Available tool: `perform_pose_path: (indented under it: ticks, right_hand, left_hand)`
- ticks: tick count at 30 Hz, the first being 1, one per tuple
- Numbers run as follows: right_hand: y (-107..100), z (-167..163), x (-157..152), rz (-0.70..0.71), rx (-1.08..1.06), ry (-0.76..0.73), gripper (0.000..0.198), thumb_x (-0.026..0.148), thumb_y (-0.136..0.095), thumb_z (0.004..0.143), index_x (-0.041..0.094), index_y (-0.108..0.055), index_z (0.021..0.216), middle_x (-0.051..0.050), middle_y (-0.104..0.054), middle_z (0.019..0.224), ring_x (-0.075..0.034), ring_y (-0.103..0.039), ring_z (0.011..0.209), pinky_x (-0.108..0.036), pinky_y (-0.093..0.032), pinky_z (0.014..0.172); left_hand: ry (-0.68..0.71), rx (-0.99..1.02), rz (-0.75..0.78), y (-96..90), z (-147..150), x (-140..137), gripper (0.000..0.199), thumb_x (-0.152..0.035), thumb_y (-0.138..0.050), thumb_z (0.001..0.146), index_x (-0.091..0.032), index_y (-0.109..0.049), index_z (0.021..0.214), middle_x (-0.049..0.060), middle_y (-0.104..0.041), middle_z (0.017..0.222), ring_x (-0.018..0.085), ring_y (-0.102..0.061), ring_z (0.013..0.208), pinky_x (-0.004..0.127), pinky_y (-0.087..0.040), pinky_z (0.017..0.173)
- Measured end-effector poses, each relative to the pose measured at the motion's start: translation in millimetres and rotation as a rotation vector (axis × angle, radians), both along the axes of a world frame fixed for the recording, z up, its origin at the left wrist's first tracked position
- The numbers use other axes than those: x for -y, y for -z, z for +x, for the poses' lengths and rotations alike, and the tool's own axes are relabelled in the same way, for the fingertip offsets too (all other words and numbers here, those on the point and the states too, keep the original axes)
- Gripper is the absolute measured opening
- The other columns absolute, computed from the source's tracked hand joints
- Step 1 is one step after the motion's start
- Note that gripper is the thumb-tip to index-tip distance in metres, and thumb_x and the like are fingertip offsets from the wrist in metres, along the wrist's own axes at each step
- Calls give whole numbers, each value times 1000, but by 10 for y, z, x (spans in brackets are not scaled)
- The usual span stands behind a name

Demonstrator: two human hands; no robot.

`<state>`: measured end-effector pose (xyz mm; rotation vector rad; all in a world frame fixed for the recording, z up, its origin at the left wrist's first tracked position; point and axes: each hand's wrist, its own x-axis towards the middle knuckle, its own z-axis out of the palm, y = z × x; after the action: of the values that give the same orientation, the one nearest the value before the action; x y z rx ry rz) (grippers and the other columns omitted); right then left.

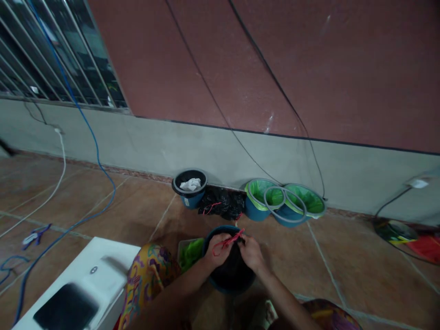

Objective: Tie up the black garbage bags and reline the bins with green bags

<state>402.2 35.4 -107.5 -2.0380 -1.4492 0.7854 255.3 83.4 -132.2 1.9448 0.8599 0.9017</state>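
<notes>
**Red drawstring pulled across a lined bin**

Red cord (228, 241) runs between both hands, its long axis lying roughly left to right and rising slightly toward the right hand, with a loose loop hanging below the left hand's fingers. The left hand (217, 251) is pinched closed on the cord's left end, knuckles over the near-left rim of the blue bin (220, 285). A black bag (233, 270) lines that bin, directly under and between the hands. The right hand (252, 253) grips the cord's right end together with the bag's top edge, at the bin's far-right rim.

Left of the left hand, just beside the bin, sits a tray of green bags (190, 253), and farther left a white box (82, 284) with a dark panel. Beyond the hands, against the wall, stand a small bin with white paper (190, 187), a crumpled black bag with red ties (222, 204), and, beyond the right hand, two green-lined bins (285, 201) tipped toward the camera. A blue cable (99, 169) and a white cable (60, 174) trail over the tiled floor (343, 256) well to the left.
</notes>
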Motion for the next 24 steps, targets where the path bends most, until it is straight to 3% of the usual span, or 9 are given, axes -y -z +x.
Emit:
perform_pose_path:
  ticks: [4, 8, 11, 14, 19, 24]
  right_hand:
    - [-416, 102, -124, 125, -83, -4, 32, 13, -48, 80, 20, -72, 101, -7, -75, 101, -22, -68, 98, -29, -47, 89]
    - [-862, 221, -327, 234, -137, -16, 26, 21, -50, 81, 19, -72, 94, -5, -74, 90, -22, -67, 85, -31, -48, 81]
    - [-1176, 302, -532, 350, -191, -24, 25, 24, -51, 79, 18, -72, 91, -4, -73, 89, -21, -65, 85, -33, -47, 84]
    - [-1397, 359, -761, 449, -296, -16, 24, 26, -53, 77, 17, -73, 87, -2, -73, 85, -18, -64, 81, -30, -47, 81]
    - [-1442, 427, -1215, 434, -525, 108, 22, 27, -57, 73, 14, -71, 85, 3, -65, 64, -10, -52, 53, -21, -41, 53]
    - [-1226, 519, -1849, 407, -759, 324, 11, 24, -57, 72, 15, -63, 77, 5, -58, 57, -9, -47, 46, -20, -40, 44]
  left_hand:
    - [-25, 21, -19, -370, 81, -113, 24, -31, -48, 91, -20, -65, 78, 3, -69, 76, 15, -62, 69, 26, -51, 68]
    - [-108, -25, 134, -783, 132, -265, 21, -28, -49, 91, -19, -68, 86, 4, -71, 86, 18, -66, 83, 29, -52, 79]
    - [-133, -18, 186, -1091, 152, -411, 20, -28, -50, 92, -20, -68, 87, 3, -69, 85, 17, -65, 84, 29, -52, 80]
    - [-138, 19, 257, -1306, 169, -595, 19, -27, -51, 93, -20, -68, 95, 4, -70, 92, 18, -65, 92, 31, -52, 86]
    - [-186, -14, 370, -1378, 207, -1005, 26, -26, -54, 91, -19, -66, 113, 7, -69, 113, 22, -61, 110, 39, -46, 103]
    - [-340, -32, 300, -1062, 204, -1487, 33, -24, -58, 86, -17, -62, 118, 10, -66, 119, 24, -59, 115, 42, -44, 106]
